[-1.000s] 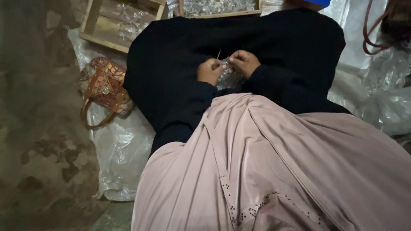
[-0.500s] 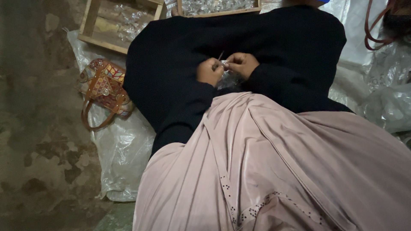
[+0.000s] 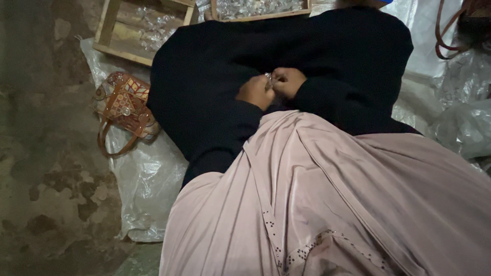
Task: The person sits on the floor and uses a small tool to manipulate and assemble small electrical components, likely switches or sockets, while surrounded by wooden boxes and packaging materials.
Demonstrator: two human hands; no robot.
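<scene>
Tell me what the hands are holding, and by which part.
Both the left hand and the right hand pinch a small shiny object between their fingertips, over the dark lap. What it is and which part is gripped cannot be told.

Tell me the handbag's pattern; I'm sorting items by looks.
The handbag shows a red and orange mosaic-like patchwork with brown handles, seen in the head view.

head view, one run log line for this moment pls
left hand pinching small shiny clear piece | right hand pinching same piece | over black-clothed lap | patterned brown handbag on plastic sheet
</scene>
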